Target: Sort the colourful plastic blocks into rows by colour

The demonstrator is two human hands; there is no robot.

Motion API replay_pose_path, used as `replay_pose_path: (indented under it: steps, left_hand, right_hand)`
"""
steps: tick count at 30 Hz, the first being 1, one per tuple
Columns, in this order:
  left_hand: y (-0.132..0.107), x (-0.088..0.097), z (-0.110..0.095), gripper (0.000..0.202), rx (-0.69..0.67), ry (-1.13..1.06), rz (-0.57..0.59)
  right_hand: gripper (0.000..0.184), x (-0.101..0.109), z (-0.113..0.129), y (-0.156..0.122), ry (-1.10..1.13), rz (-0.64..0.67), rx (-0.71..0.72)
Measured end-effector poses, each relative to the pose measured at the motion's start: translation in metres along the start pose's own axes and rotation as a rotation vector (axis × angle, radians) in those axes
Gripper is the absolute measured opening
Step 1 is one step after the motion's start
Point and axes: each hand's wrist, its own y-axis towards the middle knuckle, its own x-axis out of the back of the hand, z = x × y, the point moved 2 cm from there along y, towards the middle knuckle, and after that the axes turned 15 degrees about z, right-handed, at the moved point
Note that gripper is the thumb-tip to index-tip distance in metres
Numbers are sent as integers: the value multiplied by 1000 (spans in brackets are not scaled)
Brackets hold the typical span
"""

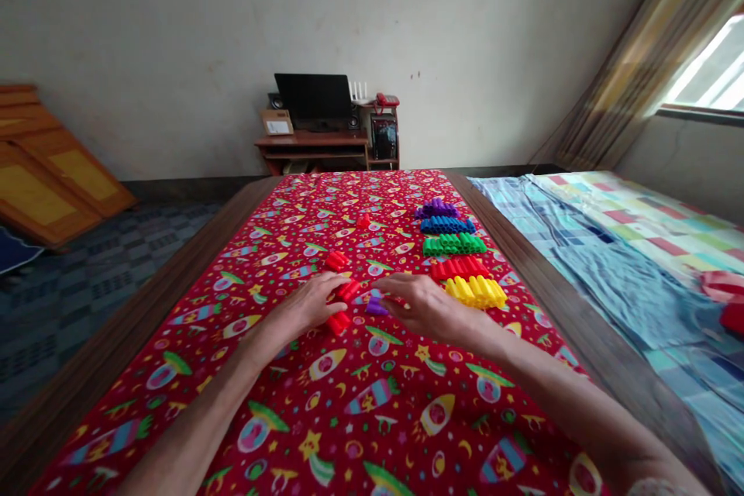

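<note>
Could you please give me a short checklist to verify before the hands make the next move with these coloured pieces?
1. Left hand at the loose red pieces: ok, its fingers are beside them.
2. Right hand gripping the loose purple piece: cannot tell; the fingertips are close to it.
3. Rows separated by colour: ok; from far to near, purple row, blue row, green row, red row, yellow row.
4. All red in the red row: not ok; some lie by the left hand, and a far red piece lies apart.
5. Red and yellow rows not touching: cannot tell.
</note>
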Motion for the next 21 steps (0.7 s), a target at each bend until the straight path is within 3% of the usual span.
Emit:
replay_pose_path:
  steps: [3,5,8,12,16,21]
  left_hand:
    - [1,-13,5,31,-34,-44,-39]
    - [2,-18,5,29,-32,-57,-80]
    - [3,-19,6,26,-20,-83,-137]
    - [5,-14,5,15,47,-153,-156]
    - [6,-8,2,18,42,-206,-148]
    - [4,-3,-3,33,14,-406,-57]
  right_hand:
    - [24,-38,-3,37,-33,22,28]
    - [32,-52,-15,55,-97,66,4]
    - [30,-59,-30,69,-182,202,-21]
    - [23,-56,-27,74,-278,312,-101]
    - [25,-59,-17,71,-363,245,-157]
    - [37,-61,-20,66,-321,22,-238]
